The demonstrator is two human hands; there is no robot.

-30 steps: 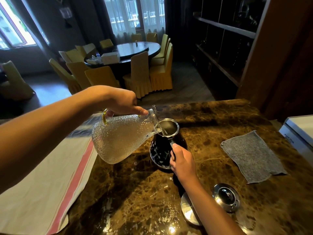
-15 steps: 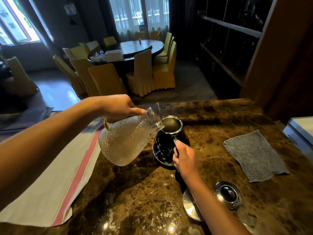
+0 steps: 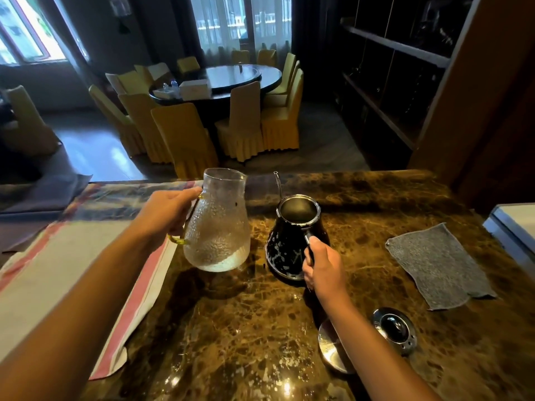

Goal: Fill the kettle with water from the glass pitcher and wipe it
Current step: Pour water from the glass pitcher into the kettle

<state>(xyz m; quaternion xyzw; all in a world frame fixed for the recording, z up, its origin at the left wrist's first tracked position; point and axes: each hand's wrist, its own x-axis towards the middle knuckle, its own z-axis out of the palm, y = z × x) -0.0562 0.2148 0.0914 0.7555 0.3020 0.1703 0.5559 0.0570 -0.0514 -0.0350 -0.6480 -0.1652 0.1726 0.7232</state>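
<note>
The textured glass pitcher (image 3: pixel 217 224) is upright, just left of the kettle, with a little water at its bottom. My left hand (image 3: pixel 165 212) grips its yellow handle. The black kettle (image 3: pixel 292 241) stands on the brown marble counter (image 3: pixel 231 328), lid off, its thin spout pointing away. My right hand (image 3: pixel 324 267) holds the kettle's handle on its near side. A grey cloth (image 3: pixel 437 264) lies flat to the right of the kettle.
The kettle lid (image 3: pixel 395 331) and a round metal base (image 3: pixel 331 348) lie on the counter near my right forearm. A white cloth with a pink stripe (image 3: pixel 72 273) covers the counter's left part. A white box edge (image 3: pixel 512 224) is at far right. Beyond the counter stand a dining table and yellow chairs.
The pitcher was tipped with its lip over the kettle's mouth; my left hand has brought it back upright and moved it left, away from the kettle. My right hand stays on the kettle's handle.
</note>
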